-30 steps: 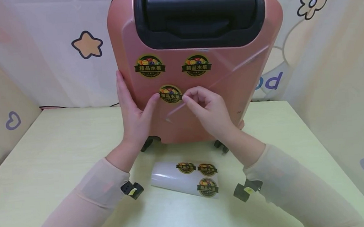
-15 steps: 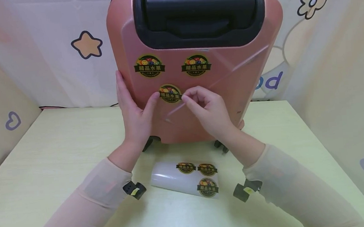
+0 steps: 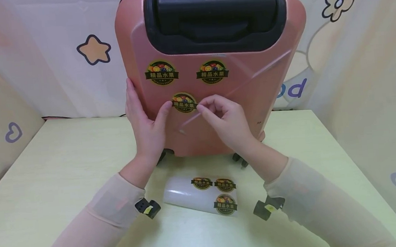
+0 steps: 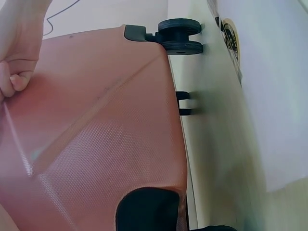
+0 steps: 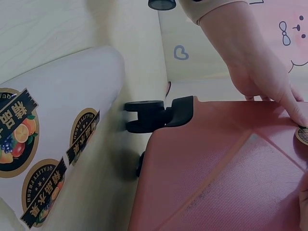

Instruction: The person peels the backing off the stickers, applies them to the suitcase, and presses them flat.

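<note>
A pink suitcase [image 3: 219,129] with a black recessed handle panel stands upright on the table. Two round fruit stickers, the left one [image 3: 161,73] and the right one [image 3: 212,72], lie on its upper front. Below them is a third fruit sticker [image 3: 184,102]. My left hand [image 3: 148,131] lies along the suitcase's left edge, fingers straight, its thumb touching the sticker's left end. With curled thumb and forefinger my right hand [image 3: 229,121] pinches the right end of that sticker. The left wrist view shows the right hand's curled fingers [image 4: 17,79] close to the pink shell.
On the table in front of the suitcase lies a white backing sheet [image 3: 180,190], its left side curling up, with several fruit stickers on its right part. Black caster wheels [image 4: 180,36] stick out under the suitcase. A patterned curtain [image 3: 58,72] hangs behind.
My left wrist has shifted slightly to the right, while its thumb stays at the sticker. The right hand keeps its pinch, and the sticker has hardly moved.
</note>
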`<state>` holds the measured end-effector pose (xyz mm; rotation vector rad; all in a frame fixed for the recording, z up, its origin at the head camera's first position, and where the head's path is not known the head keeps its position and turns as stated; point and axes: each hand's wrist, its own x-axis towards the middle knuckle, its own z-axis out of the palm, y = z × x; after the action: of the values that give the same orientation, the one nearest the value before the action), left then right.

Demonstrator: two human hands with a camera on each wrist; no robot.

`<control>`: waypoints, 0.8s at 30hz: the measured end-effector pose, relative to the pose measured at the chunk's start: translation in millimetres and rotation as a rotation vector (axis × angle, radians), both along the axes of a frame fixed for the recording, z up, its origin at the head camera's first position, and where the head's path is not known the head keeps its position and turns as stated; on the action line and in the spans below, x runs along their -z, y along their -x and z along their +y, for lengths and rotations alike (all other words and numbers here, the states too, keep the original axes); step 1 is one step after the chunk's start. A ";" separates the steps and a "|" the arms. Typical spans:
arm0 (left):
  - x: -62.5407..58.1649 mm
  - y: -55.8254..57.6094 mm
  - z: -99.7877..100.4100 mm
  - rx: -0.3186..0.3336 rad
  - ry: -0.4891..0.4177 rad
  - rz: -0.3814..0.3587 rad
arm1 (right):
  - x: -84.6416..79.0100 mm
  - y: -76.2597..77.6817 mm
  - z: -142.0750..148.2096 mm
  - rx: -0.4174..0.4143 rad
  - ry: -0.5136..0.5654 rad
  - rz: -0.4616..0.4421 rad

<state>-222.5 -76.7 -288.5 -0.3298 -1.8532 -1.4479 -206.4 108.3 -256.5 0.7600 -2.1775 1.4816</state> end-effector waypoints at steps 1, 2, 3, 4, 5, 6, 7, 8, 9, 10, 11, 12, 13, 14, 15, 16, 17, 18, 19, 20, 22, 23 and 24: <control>0.4 0.3 -0.2 -0.001 0.001 -0.001 | 0.0 -0.2 0.2 0.001 -0.002 -0.001; 0.7 0.5 -0.4 -0.003 0.004 0.000 | 0.0 -0.4 0.4 0.002 -0.003 -0.001; 1.0 0.7 -0.6 -0.006 0.006 0.008 | -0.1 -0.6 0.6 0.001 -0.004 -0.001; 1.5 1.1 -0.9 -0.010 0.009 0.020 | -0.1 -0.7 0.8 0.001 -0.005 -0.001; 2.0 1.4 -1.4 -0.016 0.012 0.030 | -0.1 -0.8 0.9 0.000 -0.006 0.001; 2.4 1.7 -2.0 -0.019 0.012 0.036 | -0.2 -0.9 1.1 0.000 -0.006 0.004; 2.8 1.9 -2.3 -0.023 0.015 0.046 | -0.2 -0.9 1.3 -0.001 -0.007 0.008; 3.0 1.9 -2.5 -0.026 0.018 0.058 | -0.3 -0.9 1.5 0.000 -0.006 0.011; 3.1 2.0 -2.5 -0.028 0.017 0.069 | -0.1 -0.8 1.9 0.001 -0.005 0.015; 3.2 2.2 -2.5 -0.032 0.017 0.073 | -0.1 -0.8 2.2 0.002 -0.005 0.018; 3.5 2.3 -2.6 -0.036 0.022 0.080 | -0.1 -0.8 2.6 0.003 -0.005 0.020; 3.6 2.4 -2.6 -0.036 0.024 0.084 | -0.1 -0.8 2.9 0.005 -0.005 0.022; 3.8 2.3 -2.6 -0.038 0.028 0.093 | 0.1 -0.9 3.3 0.007 -0.005 0.021; 4.1 2.5 -2.8 -0.041 0.029 0.095 | 0.2 -0.9 3.6 0.008 -0.005 0.021; 4.2 2.3 -2.9 -0.043 0.027 0.094 | 0.4 -0.9 3.9 0.009 -0.005 0.022; 4.4 2.2 -3.2 -0.045 0.033 0.099 | 0.5 -1.1 4.1 0.009 -0.006 0.022; 4.5 2.1 -3.5 -0.045 0.038 0.104 | 0.8 -1.0 4.3 0.010 -0.006 0.023; 4.6 2.1 -3.7 -0.043 0.037 0.103 | 1.0 -1.0 4.4 0.010 -0.006 0.024; 4.6 2.2 -3.9 -0.041 0.033 0.101 | 1.3 -1.0 4.5 0.009 -0.005 0.025; 4.5 2.2 -4.0 -0.040 0.030 0.097 | 1.5 -0.8 4.5 0.009 -0.005 0.027; 4.6 2.6 -4.7 -0.038 0.035 0.106 | 1.9 -0.7 4.4 0.005 -0.004 0.029; 4.6 2.8 -5.0 -0.037 0.036 0.110 | 1.9 -0.7 4.3 0.003 -0.002 0.029; 4.6 3.0 -5.5 -0.033 0.034 0.109 | 2.0 -0.8 4.2 0.001 -0.002 0.030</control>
<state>-225.5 -82.3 -293.1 -0.3848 -1.7889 -1.3511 -205.6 112.5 -258.5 0.7768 -2.1571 1.4590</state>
